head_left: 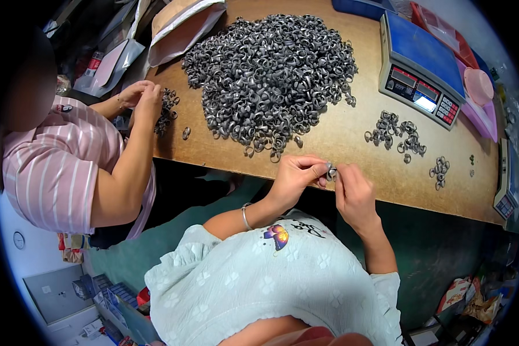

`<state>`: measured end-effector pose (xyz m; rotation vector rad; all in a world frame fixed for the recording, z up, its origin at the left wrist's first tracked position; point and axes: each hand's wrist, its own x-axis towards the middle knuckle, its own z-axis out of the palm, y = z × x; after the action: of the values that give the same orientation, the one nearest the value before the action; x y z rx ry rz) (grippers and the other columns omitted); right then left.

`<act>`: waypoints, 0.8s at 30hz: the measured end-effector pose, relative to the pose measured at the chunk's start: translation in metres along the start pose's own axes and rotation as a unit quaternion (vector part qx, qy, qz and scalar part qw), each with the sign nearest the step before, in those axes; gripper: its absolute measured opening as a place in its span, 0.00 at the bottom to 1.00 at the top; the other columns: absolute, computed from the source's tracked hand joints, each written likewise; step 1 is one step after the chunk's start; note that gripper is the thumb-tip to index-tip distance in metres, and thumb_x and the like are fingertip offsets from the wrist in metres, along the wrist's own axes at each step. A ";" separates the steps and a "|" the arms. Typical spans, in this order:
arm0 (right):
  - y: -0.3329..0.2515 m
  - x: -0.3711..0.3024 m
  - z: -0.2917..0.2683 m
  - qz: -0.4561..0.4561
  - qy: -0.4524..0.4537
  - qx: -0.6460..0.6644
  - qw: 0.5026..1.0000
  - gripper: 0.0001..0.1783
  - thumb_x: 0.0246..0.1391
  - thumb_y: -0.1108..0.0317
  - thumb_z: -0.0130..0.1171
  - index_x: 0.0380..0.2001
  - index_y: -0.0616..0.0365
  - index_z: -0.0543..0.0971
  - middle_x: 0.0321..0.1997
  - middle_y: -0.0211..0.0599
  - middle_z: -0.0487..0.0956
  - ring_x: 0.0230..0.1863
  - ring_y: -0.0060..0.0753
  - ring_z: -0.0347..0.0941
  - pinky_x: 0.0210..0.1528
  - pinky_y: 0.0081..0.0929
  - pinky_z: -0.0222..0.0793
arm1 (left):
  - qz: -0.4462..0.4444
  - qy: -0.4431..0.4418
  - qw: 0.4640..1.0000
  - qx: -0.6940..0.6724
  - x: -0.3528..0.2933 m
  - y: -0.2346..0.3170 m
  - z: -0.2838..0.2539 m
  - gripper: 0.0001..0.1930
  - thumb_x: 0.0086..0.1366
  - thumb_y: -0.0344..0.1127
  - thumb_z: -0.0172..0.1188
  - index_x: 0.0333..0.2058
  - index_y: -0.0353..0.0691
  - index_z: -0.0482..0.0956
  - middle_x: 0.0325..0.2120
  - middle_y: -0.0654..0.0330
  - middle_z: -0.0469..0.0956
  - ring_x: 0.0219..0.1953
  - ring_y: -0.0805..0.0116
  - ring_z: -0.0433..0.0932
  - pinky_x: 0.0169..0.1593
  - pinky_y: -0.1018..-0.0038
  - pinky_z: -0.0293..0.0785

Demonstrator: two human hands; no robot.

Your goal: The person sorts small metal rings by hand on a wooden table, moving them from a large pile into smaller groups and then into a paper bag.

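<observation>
Just over the table's near edge, my left hand [301, 176] pinches a small grey metal ring [331, 171] between thumb and fingers. My right hand [354, 190] is closed against the ring's other side, its fingertips touching it. Beyond my hands lies a big heap of similar dark grey rings [277, 75]. Small groups of rings [389, 131] are spread on the table to the right, with another little cluster [440, 172] nearer the right end. The fine shape of the held ring is too small to make out.
A scale with a blue top [424, 57] stands at the back right, beside a pink cup [478, 86] and purple tray [483, 112]. Another scale [506, 179] sits at the right edge. At left, a co-worker in a striped shirt [81, 167] works over a small ring pile [167, 109]. A white sack [181, 32] lies behind.
</observation>
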<state>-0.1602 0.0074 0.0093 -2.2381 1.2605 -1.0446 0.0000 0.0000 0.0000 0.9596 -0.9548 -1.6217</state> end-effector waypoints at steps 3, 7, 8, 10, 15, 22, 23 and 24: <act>0.000 -0.001 0.012 0.021 0.039 0.021 0.999 0.09 0.50 0.80 0.51 0.37 0.64 0.72 0.28 0.47 0.71 0.26 0.51 0.71 0.27 0.39 0.67 | 0.003 0.028 0.999 0.019 0.001 0.001 0.002 0.07 0.61 0.28 0.58 0.31 0.28 0.80 0.23 0.60 0.76 0.23 0.77 0.74 0.28 0.82 0.73; 0.002 0.001 0.026 0.039 0.087 0.033 0.995 0.08 0.50 0.81 0.50 0.36 0.66 0.71 0.28 0.48 0.71 0.26 0.52 0.71 0.27 0.40 0.67 | -0.009 0.052 0.999 0.005 0.009 -0.007 -0.001 0.06 0.60 0.28 0.59 0.31 0.29 0.80 0.21 0.62 0.76 0.22 0.78 0.74 0.28 0.82 0.72; 0.004 0.002 0.028 0.042 0.094 0.037 0.994 0.08 0.50 0.81 0.50 0.36 0.66 0.71 0.28 0.48 0.71 0.26 0.52 0.70 0.27 0.40 0.67 | -0.005 0.059 0.998 0.001 0.011 -0.010 -0.001 0.06 0.60 0.28 0.59 0.31 0.29 0.80 0.21 0.62 0.76 0.22 0.78 0.74 0.27 0.82 0.72; 0.005 0.002 0.034 0.062 0.091 0.035 0.993 0.08 0.50 0.81 0.50 0.36 0.67 0.71 0.28 0.48 0.72 0.27 0.52 0.71 0.27 0.40 0.67 | 0.049 0.072 0.995 0.058 0.014 -0.015 0.000 0.07 0.61 0.29 0.59 0.31 0.29 0.80 0.20 0.63 0.76 0.22 0.79 0.73 0.27 0.83 0.70; 0.004 0.000 0.037 0.025 0.095 -0.005 0.995 0.08 0.51 0.79 0.51 0.36 0.66 0.73 0.29 0.48 0.73 0.27 0.50 0.72 0.27 0.37 0.69 | -0.105 0.077 0.991 -0.025 0.031 -0.032 -0.014 0.11 0.62 0.34 0.59 0.29 0.31 0.80 0.21 0.63 0.76 0.22 0.81 0.71 0.26 0.85 0.67; 0.031 -0.008 0.022 0.201 0.141 0.168 0.955 0.06 0.57 0.76 0.50 0.36 0.66 0.73 0.27 0.40 0.75 0.24 0.26 0.72 0.24 0.22 0.67 | -0.130 0.036 0.985 -0.108 0.041 -0.048 -0.007 0.11 0.65 0.35 0.55 0.36 0.32 0.78 0.29 0.60 0.79 0.31 0.75 0.77 0.34 0.81 0.74; 0.039 -0.010 0.019 0.227 0.158 0.185 0.943 0.06 0.57 0.76 0.49 0.36 0.66 0.73 0.26 0.40 0.75 0.24 0.26 0.72 0.25 0.22 0.67 | -0.122 0.036 0.987 -0.103 0.044 -0.050 -0.005 0.11 0.66 0.36 0.54 0.36 0.32 0.77 0.30 0.59 0.79 0.33 0.74 0.78 0.36 0.80 0.76; 0.047 -0.011 0.017 0.257 0.176 0.201 0.929 0.06 0.57 0.75 0.49 0.35 0.65 0.74 0.25 0.39 0.74 0.24 0.26 0.71 0.25 0.21 0.66 | -0.101 0.030 0.993 -0.047 0.046 -0.053 -0.004 0.11 0.66 0.34 0.53 0.36 0.30 0.78 0.30 0.58 0.79 0.31 0.74 0.78 0.34 0.81 0.75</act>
<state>-0.1779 -0.0092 -0.0353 -1.3493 1.4972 -1.3661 -0.0241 -0.0339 -0.0565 1.0611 -0.7517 -1.7800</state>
